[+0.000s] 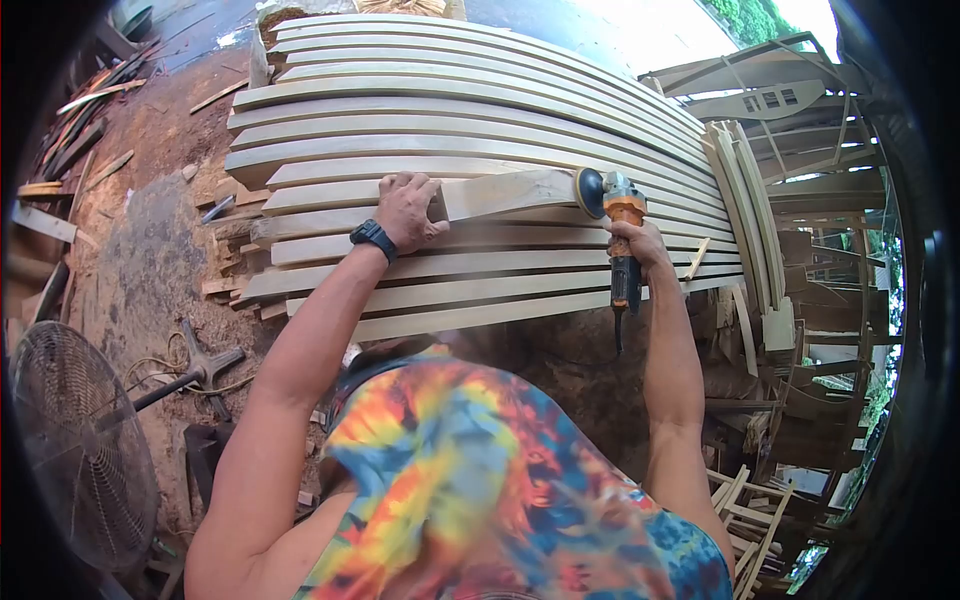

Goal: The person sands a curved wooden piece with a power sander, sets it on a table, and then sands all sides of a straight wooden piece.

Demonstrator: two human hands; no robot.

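My left hand [408, 212], with a dark watch on its wrist, grips the near end of a pale curved wooden piece [515, 194]. That piece lies across a row of long wooden slats [430, 268]. My right hand [640, 242] is wrapped round the body of an orange and black angle grinder [626, 215]. A round sanding disc [590, 192] on the grinder's head is at the right end of the wooden piece, seemingly touching it. The grinder's cord hangs down from its lower end.
A pedestal fan [85, 445] stands at lower left, its base [205, 365] beside it. More curved boards [748, 215] lie across the slats' right ends. Scrap wood [225, 205] is heaped left of the slats. Wooden frames [830, 240] line the right side.
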